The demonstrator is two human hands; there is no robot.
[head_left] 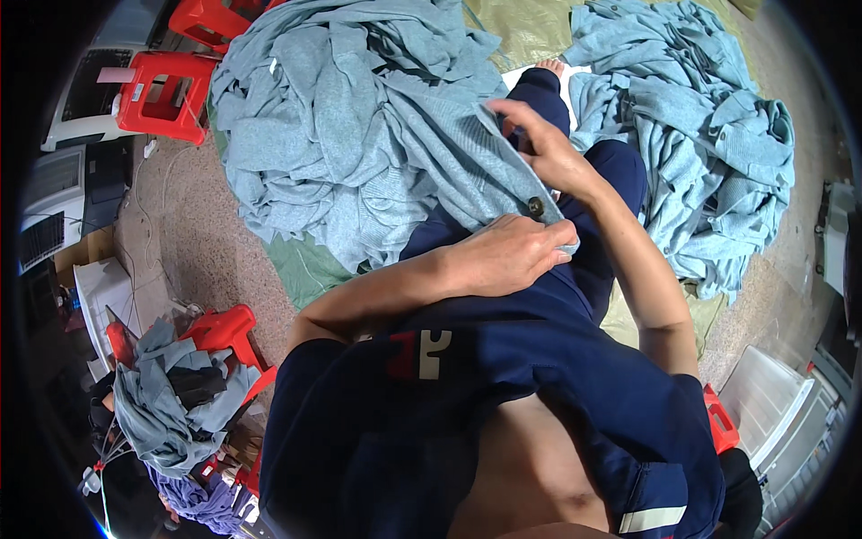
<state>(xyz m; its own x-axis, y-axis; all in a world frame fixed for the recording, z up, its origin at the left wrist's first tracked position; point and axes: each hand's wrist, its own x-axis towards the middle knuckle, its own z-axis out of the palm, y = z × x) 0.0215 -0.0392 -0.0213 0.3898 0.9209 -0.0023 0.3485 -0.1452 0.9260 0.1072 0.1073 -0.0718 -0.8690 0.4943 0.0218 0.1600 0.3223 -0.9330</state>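
Note:
A light blue knitted cardigan stretches from the pile on the left across my lap, its front edge running between my hands. My left hand is closed on the lower corner of that edge, fingers pinching the knit. Just above the pinch sits a dark round button. Farther up the same edge, my right hand has its thumb and index finger at the border, with the other fingers curled. Some of its fingertips are hidden behind the cloth.
A big heap of light blue knits lies at the left, a second heap at the right. Green sheeting is under them. Red stools stand at far left; another red stool is beside draped grey-blue garments.

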